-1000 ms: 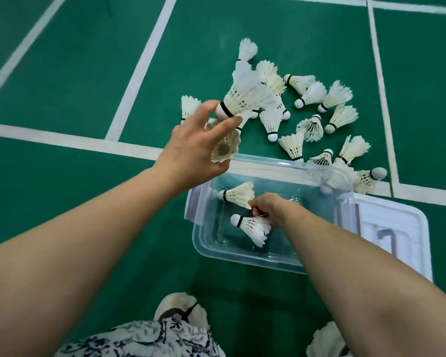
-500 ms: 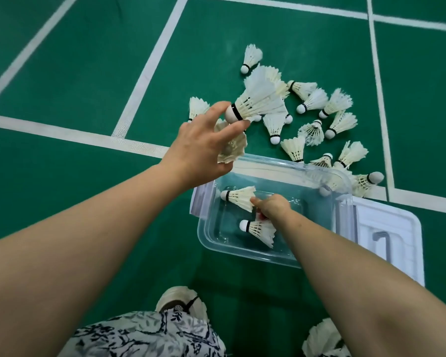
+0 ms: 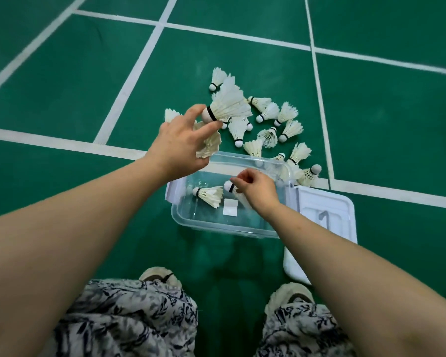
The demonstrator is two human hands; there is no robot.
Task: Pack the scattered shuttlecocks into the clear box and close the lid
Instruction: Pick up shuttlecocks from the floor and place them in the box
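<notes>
The left hand point(image 3: 180, 145) pinches a shuttlecock point(image 3: 225, 104) by its cork, feathers pointing away, just beyond the clear box's point(image 3: 216, 222) far-left corner, while the right hand point(image 3: 258, 189) grips another inside.

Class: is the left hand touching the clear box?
Apart. In the head view the left hand, pinching a shuttlecock, sits above the clear box rim; green floor shows beneath it.

Place: indoor badminton court
Floor: green sports surface point(image 3: 62, 73) crossed by painted white boundary lines point(image 3: 129, 88)
Objects: white feathered shuttlecocks point(image 3: 268, 112) scattered about
</notes>
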